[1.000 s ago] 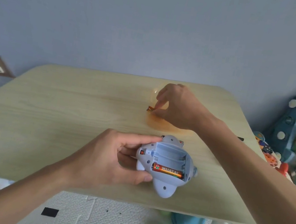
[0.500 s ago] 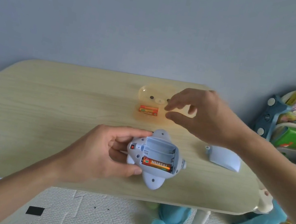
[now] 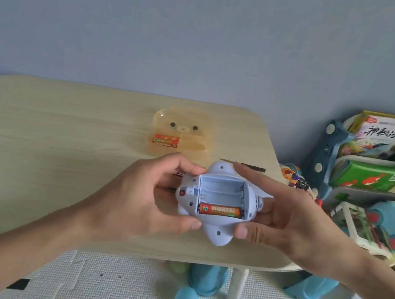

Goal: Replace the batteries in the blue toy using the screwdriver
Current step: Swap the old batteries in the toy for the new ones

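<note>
The toy (image 3: pixel 218 201) is now gripped from both sides, underside up: the left hand (image 3: pixel 142 197) is closed on one flank, and the right hand (image 3: pixel 292 216), empty and hovering half a second ago, is closed on the other. One battery (image 3: pixel 219 210) sits in the slot nearest the thumbs; the other slots are unfilled. Beyond the fingertips, spare batteries (image 3: pixel 166 140) lie in the amber case (image 3: pixel 180 136), the screwdriver (image 3: pixel 243 165) beside it

Head cam's looking forward and down from your head, close over the table's (image 3: pixel 61 153) near edge.
</note>
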The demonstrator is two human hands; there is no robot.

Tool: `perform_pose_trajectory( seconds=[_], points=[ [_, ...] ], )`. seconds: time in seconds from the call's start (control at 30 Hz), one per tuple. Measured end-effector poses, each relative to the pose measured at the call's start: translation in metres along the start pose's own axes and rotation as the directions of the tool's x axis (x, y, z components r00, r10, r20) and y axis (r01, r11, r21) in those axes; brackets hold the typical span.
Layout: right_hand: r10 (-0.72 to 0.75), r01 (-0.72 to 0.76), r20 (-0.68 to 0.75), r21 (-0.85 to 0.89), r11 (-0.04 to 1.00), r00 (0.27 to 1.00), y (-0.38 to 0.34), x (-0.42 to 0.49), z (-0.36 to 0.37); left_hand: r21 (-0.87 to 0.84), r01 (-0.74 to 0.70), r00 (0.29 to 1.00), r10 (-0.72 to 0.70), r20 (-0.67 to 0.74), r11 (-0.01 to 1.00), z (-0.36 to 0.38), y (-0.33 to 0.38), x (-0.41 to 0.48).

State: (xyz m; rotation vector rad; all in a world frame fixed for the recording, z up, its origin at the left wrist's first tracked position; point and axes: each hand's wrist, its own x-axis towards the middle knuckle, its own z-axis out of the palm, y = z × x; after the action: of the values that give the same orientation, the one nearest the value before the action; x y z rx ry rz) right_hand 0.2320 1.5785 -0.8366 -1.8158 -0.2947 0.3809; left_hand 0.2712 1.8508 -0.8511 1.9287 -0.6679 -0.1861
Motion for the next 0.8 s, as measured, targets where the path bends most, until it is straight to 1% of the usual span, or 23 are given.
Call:
perform_pose_trajectory(
  seconds=[0.03, 0.1, 0.13, 0.17, 0.27, 0.37, 0.57, 0.73, 0.8],
  points=[
    [0.006, -0.006, -0.005, 0.017, 1.0, 1.0, 0.001, -0.002, -0.001, 0.105, -0.042, 0.999, 0.042, 0.006, 0.994, 0.0, 0.002, 0.001],
    [0.005, -0.005, -0.022, 0.016, 1.0, 1.0, 0.002, -0.004, -0.002, 0.321, -0.151, 0.988, 0.15, 0.03, 0.935, -0.002, 0.008, 0.004],
    [0.004, -0.003, -0.036, 0.011, 1.0, 0.999, 0.002, -0.004, -0.002, 0.382, -0.189, 0.982, 0.184, 0.05, 0.905, -0.002, 0.012, 0.006],
    [0.005, -0.004, -0.046, 0.016, 1.0, 0.999, 0.002, -0.005, -0.003, 0.406, -0.219, 0.975, 0.209, 0.07, 0.887, -0.002, 0.015, 0.007],
    [0.018, -0.015, -0.045, 0.054, 0.998, 0.999, 0.001, -0.005, -0.004, 0.408, -0.3, 0.953, 0.256, 0.16, 0.862, 0.003, 0.023, 0.013],
    [0.014, -0.013, -0.016, 0.066, 0.998, 1.0, -0.002, -0.004, 0.0, 0.414, -0.318, 0.943, 0.239, 0.23, 0.853, 0.015, 0.024, 0.019],
    [0.044, -0.041, -0.061, 0.053, 0.998, 0.997, -0.004, -0.006, 0.002, 0.4, -0.341, 0.934, 0.259, 0.245, 0.851, 0.023, 0.018, 0.031],
    [0.06, -0.052, -0.08, 0.107, 0.993, 0.995, -0.001, -0.007, 0.003, 0.355, -0.359, 0.921, 0.266, 0.286, 0.863, 0.03, 0.013, 0.034],
    [0.064, -0.052, -0.091, 0.129, 0.99, 0.994, -0.001, -0.008, 0.002, 0.362, -0.377, 0.912, 0.274, 0.305, 0.853, 0.032, 0.012, 0.034]
  ],
)
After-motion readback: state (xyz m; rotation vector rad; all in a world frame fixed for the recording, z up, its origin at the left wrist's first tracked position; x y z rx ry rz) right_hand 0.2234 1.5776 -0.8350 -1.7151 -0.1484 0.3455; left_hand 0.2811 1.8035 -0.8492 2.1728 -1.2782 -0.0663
